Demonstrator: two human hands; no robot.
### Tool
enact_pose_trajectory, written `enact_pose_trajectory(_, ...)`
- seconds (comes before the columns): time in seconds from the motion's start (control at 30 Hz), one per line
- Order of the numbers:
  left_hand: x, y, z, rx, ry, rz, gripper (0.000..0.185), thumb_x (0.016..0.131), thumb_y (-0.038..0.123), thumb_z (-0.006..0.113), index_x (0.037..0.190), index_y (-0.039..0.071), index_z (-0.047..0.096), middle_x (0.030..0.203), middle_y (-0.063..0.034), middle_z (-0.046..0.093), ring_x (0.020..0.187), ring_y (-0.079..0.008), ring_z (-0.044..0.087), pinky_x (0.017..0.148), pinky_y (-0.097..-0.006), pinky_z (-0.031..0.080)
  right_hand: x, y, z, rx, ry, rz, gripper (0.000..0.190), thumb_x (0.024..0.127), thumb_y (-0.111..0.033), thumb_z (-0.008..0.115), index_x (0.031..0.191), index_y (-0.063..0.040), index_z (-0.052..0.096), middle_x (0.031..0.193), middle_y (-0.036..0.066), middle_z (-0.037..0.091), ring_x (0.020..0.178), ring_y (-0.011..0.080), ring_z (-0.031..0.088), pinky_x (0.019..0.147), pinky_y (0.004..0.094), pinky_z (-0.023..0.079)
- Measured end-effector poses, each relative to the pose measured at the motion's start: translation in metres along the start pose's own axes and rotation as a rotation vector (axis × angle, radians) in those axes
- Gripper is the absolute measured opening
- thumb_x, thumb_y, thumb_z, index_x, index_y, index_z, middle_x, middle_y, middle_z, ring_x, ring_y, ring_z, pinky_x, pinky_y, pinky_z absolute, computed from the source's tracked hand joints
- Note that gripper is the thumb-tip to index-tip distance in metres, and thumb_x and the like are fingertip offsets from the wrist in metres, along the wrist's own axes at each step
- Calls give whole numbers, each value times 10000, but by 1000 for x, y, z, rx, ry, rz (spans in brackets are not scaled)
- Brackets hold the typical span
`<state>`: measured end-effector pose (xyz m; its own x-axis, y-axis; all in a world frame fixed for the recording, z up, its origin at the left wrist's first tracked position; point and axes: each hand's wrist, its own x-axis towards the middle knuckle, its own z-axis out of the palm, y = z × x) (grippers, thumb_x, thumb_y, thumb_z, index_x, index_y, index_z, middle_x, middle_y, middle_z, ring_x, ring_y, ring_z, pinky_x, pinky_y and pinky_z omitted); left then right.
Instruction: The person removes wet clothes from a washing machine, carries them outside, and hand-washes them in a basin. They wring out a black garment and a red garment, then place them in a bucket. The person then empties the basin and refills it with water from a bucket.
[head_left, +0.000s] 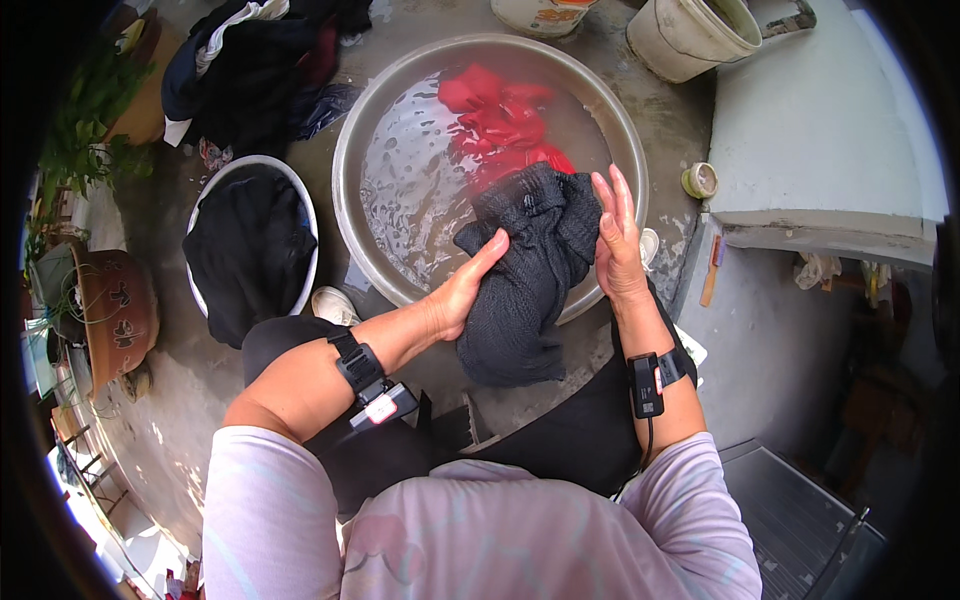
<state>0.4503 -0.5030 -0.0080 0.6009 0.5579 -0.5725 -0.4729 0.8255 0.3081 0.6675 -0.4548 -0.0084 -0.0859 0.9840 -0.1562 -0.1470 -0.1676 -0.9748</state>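
A wet black knit garment (525, 277) hangs bunched over the near rim of a wide metal basin (343, 187). My left hand (459, 296) grips its left side, thumb on top and the other fingers hidden behind the cloth. Along the garment's right edge is my right hand (621, 244), its fingers extended and apart; whether it touches the fabric is unclear. Behind the garment, red cloth (502, 120) lies partly under the cloudy water (405, 187) in the basin.
A white-rimmed tub (311, 225) piled with black clothing (247, 247) stands left of the basin. Dark laundry (255, 82) lies beyond it. Buckets (675, 41) stand at the far right. A brush (711, 277) rests by the right wall, and a plant pot (120, 315) is far left.
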Motion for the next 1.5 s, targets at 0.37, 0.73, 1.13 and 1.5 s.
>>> enact_pose_trajectory(0.37, -12, -13, 2, 111, -128, -114, 711, 924, 596, 412, 1404, 73, 373, 1377, -96, 468, 1219, -212, 498, 1032, -377, 404, -11, -17, 22, 293, -414, 269, 938, 640, -461, 764, 1334, 41, 382, 1267, 143, 506, 1139, 221, 525, 987, 345, 414)
enact_pose_trajectory(0.73, 35, -34, -26, 183, 190, -145, 710, 943, 619, 322, 1223, 4, 542, 1058, -118, 647, 929, -201, 635, 816, -348, 519, -5, 4, 36, -17, -62, 342, 322, 765, -120, 723, 1034, 29, 627, 892, 68, 670, 777, 134, 634, 723, 276, 516)
enact_pose_trajectory(1.13, 69, -49, -72, 776, 447, -130, 805, 935, 650, 285, 1243, -58, 511, 1075, -165, 635, 971, -252, 608, 888, -364, 462, 3, 36, 42, -143, 60, 405, 283, 778, -174, 740, 986, -1, 655, 863, 53, 668, 752, 138, 634, 699, 272, 509)
enact_pose_trajectory(1.5, 12, 10, -11, 259, 147, -160, 795, 854, 639, 516, 1405, 85, 371, 1299, -144, 528, 1099, -237, 583, 905, -376, 492, 4, 25, 45, -48, 11, 392, 465, 814, -270, 722, 1160, -5, 558, 1039, 87, 613, 932, 151, 591, 829, 298, 472)
